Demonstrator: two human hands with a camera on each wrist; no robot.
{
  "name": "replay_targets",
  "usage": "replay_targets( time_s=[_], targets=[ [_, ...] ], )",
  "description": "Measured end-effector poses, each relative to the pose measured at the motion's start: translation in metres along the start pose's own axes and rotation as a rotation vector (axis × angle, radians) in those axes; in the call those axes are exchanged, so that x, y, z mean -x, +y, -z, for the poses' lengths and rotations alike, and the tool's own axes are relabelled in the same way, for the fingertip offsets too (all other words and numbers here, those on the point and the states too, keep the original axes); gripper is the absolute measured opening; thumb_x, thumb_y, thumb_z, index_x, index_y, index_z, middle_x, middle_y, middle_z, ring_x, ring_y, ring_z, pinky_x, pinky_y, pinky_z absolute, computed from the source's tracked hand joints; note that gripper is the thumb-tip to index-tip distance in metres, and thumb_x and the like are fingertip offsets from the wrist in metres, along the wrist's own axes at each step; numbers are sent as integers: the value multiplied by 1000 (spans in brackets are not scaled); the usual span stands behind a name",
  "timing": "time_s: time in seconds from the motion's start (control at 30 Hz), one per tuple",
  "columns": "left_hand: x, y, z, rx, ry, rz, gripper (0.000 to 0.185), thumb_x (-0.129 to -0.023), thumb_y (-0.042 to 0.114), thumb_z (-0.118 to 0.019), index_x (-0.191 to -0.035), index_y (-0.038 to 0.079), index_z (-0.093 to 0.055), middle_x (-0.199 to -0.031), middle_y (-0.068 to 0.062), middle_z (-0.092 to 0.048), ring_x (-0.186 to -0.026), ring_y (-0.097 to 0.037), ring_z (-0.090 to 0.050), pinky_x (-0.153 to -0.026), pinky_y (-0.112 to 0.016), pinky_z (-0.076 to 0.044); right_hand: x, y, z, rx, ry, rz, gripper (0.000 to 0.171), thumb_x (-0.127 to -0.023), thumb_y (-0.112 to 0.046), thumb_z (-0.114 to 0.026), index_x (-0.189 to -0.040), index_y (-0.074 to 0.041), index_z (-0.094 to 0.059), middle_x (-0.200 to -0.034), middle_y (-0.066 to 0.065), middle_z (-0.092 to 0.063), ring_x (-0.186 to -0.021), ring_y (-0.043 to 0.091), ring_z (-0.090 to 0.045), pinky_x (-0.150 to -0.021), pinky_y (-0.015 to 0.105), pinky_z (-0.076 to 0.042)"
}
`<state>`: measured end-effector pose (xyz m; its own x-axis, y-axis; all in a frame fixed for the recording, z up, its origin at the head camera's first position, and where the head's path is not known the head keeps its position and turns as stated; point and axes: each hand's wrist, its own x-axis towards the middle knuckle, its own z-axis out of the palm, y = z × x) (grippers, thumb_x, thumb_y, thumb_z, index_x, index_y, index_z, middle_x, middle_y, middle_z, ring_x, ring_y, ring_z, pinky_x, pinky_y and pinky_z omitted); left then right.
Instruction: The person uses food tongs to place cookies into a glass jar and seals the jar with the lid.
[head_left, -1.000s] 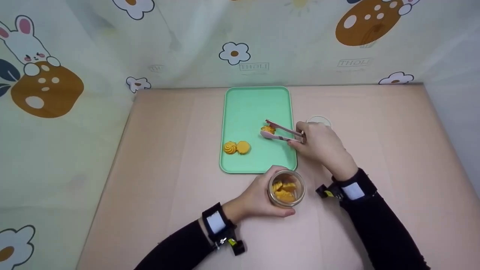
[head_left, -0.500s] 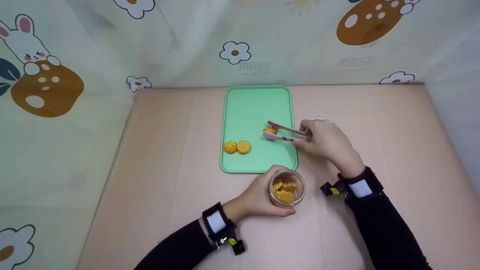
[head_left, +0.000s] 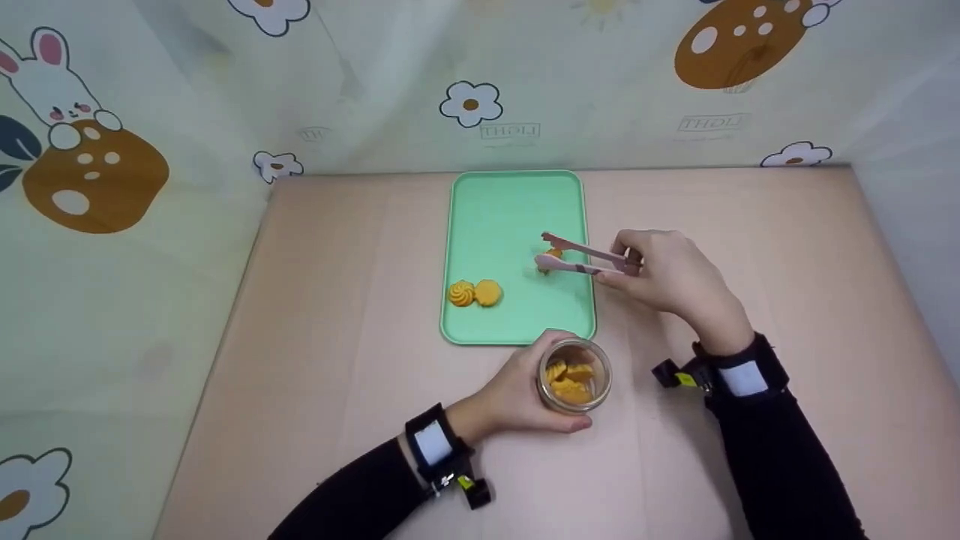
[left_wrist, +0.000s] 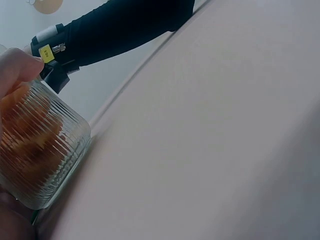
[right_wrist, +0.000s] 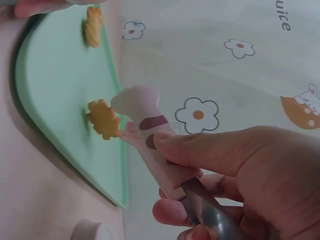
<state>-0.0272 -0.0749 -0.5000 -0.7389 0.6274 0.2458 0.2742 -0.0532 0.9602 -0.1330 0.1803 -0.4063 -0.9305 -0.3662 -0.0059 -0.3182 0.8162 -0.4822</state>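
Observation:
My left hand point(head_left: 525, 394) grips a ribbed glass jar point(left_wrist: 75, 130), its open mouth up, in front of the tray. Several golden cookies point(head_left: 571, 391) lie inside it. Over the tray's right side, my right hand point(head_left: 675, 274) pinches pink paw-tipped tongs point(right_wrist: 145, 120). A cookie point(right_wrist: 104, 119) sits between the tong tips, tilted and partly hidden in the head view; whether it is off the tray I cannot tell. The green tray point(head_left: 517, 202) also bears a swirled cookie point(head_left: 461, 293) and a flat-faced cookie point(head_left: 488, 293), side by side at its lower left.
A small whitish round object point(right_wrist: 92, 231) stands on the table near the tray, in the right wrist view. The pinkish table point(head_left: 337, 300) ends at a patterned curtain point(head_left: 375, 90) behind and at the left.
My right hand and the tongs have moved to the right and slightly away, the cookie at their tips shifting right and tilting. The left hand and jar stay in place.

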Motion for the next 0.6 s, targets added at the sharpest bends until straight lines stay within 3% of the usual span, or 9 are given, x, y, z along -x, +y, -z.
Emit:
replay_targets(
  time_s=[0.13, 0.27, 0.4, 0.6],
  targets=[
    [-2, 20, 2, 2, -4, -11, 85, -75, 5, -98, -145, 3, -49, -140, -14, -68, -131, -40, -63, -119, -46, -50, 4, -1, 7, -9, 36, 23, 21, -99, -28, -83, -99, -10, -73, -84, 6, -72, -68, 23, -56, -60, 37, -44],
    [-2, 24, 3, -1, 1, -5, 83, -75, 5, -97, -144, 4, -50, -139, -12, -69, -130, -36, -65, -119, -44, -50, 7, -3, 14, 11, 11, 12, 24, -99, -30, -83, -100, -9, -72, -84, 6, -72, -68, 23, -56, -59, 36, -44],
    [-1, 7, 0, 9, -2, -8, 88, -74, 5, -99, -146, 4, -48, -140, -14, -68, -131, -39, -64, -120, -47, -49, 12, -5, 20, 26, -66, 8, 29, -97, -33, -85, -104, -8, -72, -85, 6, -71, -70, 23, -58, -59, 36, -45],
    [0, -15, -2, -13, -2, -15, 94, -73, 12, -101, -150, 11, -47, -144, -5, -67, -134, -29, -64, -121, -43, -48, 21, -11, 22, 49, -162, 35, 38, -92, -37, -89, -102, -6, -71, -76, 2, -62, -67, 20, -54, -59, 35, -43]
  ],
)
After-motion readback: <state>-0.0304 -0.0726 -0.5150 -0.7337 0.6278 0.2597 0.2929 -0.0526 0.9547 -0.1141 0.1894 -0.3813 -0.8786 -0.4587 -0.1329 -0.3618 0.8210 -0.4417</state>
